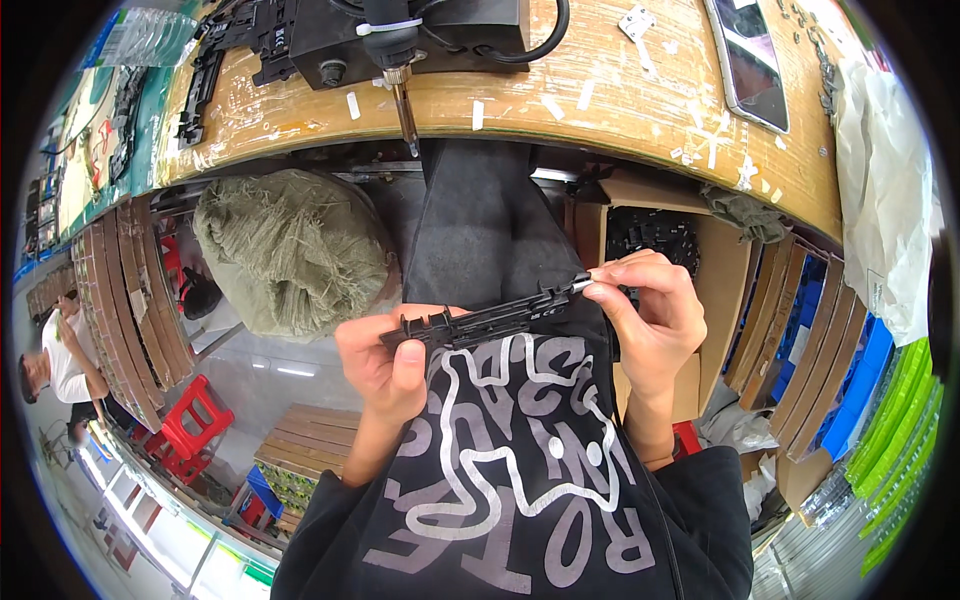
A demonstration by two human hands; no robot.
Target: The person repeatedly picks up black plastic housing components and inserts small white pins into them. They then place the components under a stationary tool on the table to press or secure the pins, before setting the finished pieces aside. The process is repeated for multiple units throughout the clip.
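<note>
Shirt (530,470): grey letters (630,540); black strip (490,322): white marking (545,312)

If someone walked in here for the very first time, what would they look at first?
Probably the long black plastic part in the middle, with the left hand holding one end and the right hand at the other. Next might come the big, frayed grey-green sack, left of the middle. Bright red stools stand out at lower left, and lime-green strips at far right.
</note>
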